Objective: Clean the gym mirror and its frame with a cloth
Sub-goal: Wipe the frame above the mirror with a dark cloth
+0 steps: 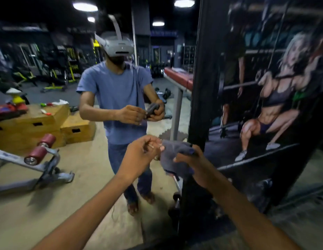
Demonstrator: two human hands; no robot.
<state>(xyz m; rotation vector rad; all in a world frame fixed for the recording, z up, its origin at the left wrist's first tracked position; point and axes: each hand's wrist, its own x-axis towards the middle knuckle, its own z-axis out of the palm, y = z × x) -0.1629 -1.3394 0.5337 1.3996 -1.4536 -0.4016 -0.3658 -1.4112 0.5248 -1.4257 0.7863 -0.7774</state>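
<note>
Grey cloth (172, 159), soft and crumpled, sits between both hands just in front of the mirror (85, 168), close to the black frame (198, 87) that runs up its right edge. The right hand (191, 159) grips the bunched lower part, fingers curled round it with the thumb across the top, while the left hand (144, 150) pinches the upper left corner with loosely bent fingers. This looks like the step of refolding or regathering the cloth before the next pass, and doing it well means pulling the corner out flat, folding a fresh face outward and settling it under the palm as an even pad, so it wipes the glass without dragging a loose tail. From here the frame is the nearest target; a top-to-bottom stroke along its edge would probably keep dust from being pushed back onto the glass. The glass reflects the person standing, wearing a blue T-shirt and a pale headset, with the same cloth held at waist height. Beyond the frame to the right hangs a large wall poster (265, 96) of people lifting weights. Reflected in the mirror are tan wooden boxes (48, 123) stacked at left with small items on top, a bench frame with dark red roller pads (39, 148), a beige floor, a red padded bench (178, 76) and round ceiling lights in a dim room.
</note>
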